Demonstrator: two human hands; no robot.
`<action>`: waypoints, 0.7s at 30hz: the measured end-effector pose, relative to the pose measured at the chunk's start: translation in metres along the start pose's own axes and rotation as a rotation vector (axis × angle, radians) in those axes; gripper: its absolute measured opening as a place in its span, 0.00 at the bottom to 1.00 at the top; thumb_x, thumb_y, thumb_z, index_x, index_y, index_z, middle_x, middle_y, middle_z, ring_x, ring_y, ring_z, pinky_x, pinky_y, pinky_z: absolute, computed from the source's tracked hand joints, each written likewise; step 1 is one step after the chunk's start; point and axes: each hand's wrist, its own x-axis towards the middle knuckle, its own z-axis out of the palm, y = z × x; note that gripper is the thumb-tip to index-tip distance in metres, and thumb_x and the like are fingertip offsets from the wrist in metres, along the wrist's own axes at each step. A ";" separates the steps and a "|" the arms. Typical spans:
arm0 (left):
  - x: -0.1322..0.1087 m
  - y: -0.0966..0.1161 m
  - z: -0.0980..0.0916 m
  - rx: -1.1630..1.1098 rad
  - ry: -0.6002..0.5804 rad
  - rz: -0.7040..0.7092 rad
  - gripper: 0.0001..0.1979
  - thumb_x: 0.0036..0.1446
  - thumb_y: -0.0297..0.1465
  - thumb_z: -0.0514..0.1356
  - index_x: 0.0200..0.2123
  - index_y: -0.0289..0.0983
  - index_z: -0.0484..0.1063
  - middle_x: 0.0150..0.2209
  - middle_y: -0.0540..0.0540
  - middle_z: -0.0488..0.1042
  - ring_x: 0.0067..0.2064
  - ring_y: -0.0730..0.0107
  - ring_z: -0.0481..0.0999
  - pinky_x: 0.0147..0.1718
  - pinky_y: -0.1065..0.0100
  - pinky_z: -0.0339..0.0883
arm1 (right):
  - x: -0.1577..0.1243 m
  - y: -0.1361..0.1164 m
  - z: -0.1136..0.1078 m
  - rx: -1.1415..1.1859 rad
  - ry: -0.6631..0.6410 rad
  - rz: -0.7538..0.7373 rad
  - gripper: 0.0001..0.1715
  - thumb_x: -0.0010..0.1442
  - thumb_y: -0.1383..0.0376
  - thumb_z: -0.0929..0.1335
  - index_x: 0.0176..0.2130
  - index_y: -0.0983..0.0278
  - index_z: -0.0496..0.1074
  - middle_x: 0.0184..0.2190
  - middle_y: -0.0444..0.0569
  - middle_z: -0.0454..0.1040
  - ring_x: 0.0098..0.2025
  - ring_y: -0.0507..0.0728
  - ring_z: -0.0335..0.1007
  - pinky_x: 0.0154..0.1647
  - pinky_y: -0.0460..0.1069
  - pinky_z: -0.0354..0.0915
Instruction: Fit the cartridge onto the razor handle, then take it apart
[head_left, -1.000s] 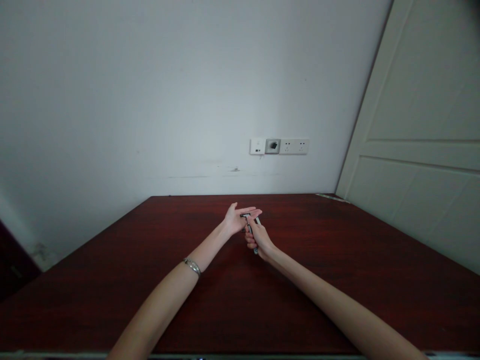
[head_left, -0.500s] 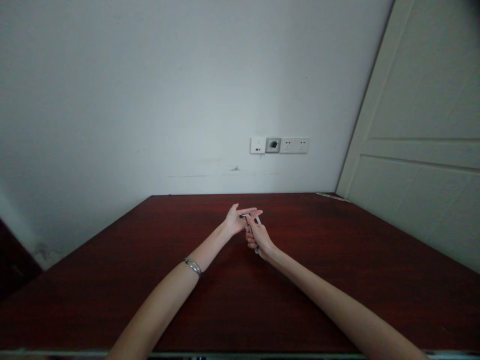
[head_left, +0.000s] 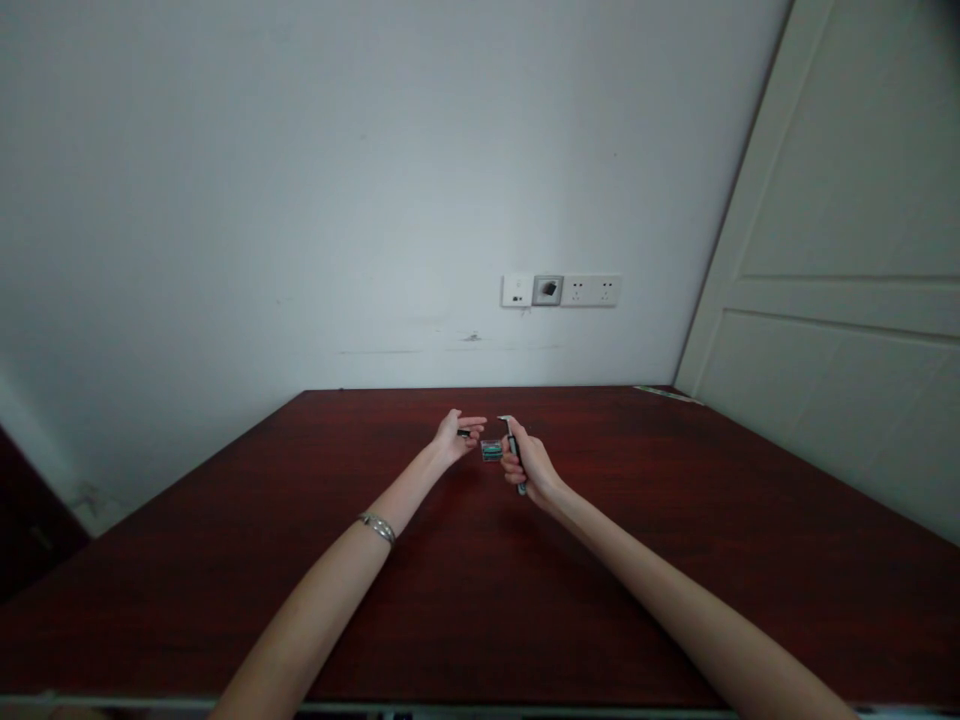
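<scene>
My right hand (head_left: 527,462) is wrapped round a razor handle (head_left: 513,445), dark and silver, its slim bent silver neck pointing up and left. To the left, my left hand (head_left: 456,436) is held palm up with its fingers stretched to the right. A small black piece (head_left: 463,433), which looks like a razor cartridge, is held at its fingers. Between the two hands a small clear case (head_left: 491,450) with teal strips lies on the table, partly hidden by my right fingers.
The dark red wooden table (head_left: 420,620) meets a white wall (head_left: 405,200) with sockets (head_left: 591,291). A pale panelled door (head_left: 840,400) stands along the right side. A thin pale strip (head_left: 667,394) lies at the back right edge.
My hands have moved apart, the left to the left and the right slightly right. The razor handle has come away from the black piece, and the clear case now shows between them.
</scene>
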 end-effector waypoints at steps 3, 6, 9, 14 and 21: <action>0.005 0.005 -0.019 0.275 0.126 0.163 0.24 0.59 0.38 0.43 0.31 0.27 0.72 0.16 0.45 0.64 0.16 0.75 0.60 0.15 0.74 0.49 | 0.002 -0.003 -0.003 0.020 0.007 -0.007 0.25 0.50 0.47 0.65 0.21 0.64 0.58 0.10 0.34 0.48 0.12 0.42 0.39 0.10 0.39 0.37; 0.008 0.010 -0.032 0.597 0.250 0.246 0.24 0.57 0.44 0.45 0.24 0.33 0.71 0.17 0.46 0.64 0.23 0.68 0.66 0.20 0.72 0.54 | 0.003 -0.001 -0.004 0.021 -0.001 -0.009 0.25 0.50 0.47 0.65 0.21 0.64 0.58 0.10 0.35 0.49 0.12 0.42 0.39 0.10 0.39 0.37; 0.008 0.012 -0.039 0.775 0.301 0.250 0.23 0.54 0.47 0.49 0.21 0.36 0.69 0.24 0.43 0.69 0.35 0.58 0.70 0.29 0.68 0.60 | 0.002 0.003 -0.004 0.015 -0.021 -0.009 0.25 0.49 0.47 0.65 0.21 0.64 0.59 0.10 0.35 0.49 0.12 0.42 0.40 0.10 0.39 0.37; 0.004 0.010 -0.037 0.575 0.187 0.272 0.19 0.54 0.45 0.48 0.25 0.38 0.66 0.32 0.39 0.72 0.47 0.56 0.67 0.40 0.67 0.61 | 0.001 0.008 -0.004 -0.006 -0.052 0.004 0.25 0.49 0.46 0.65 0.21 0.65 0.60 0.10 0.35 0.50 0.12 0.42 0.41 0.10 0.39 0.38; 0.000 0.007 -0.034 0.523 0.124 0.248 0.13 0.54 0.40 0.48 0.27 0.38 0.64 0.33 0.39 0.71 0.47 0.58 0.67 0.43 0.66 0.60 | 0.001 0.008 -0.003 -0.029 -0.039 -0.015 0.26 0.49 0.45 0.65 0.22 0.65 0.60 0.10 0.35 0.50 0.11 0.42 0.41 0.10 0.39 0.38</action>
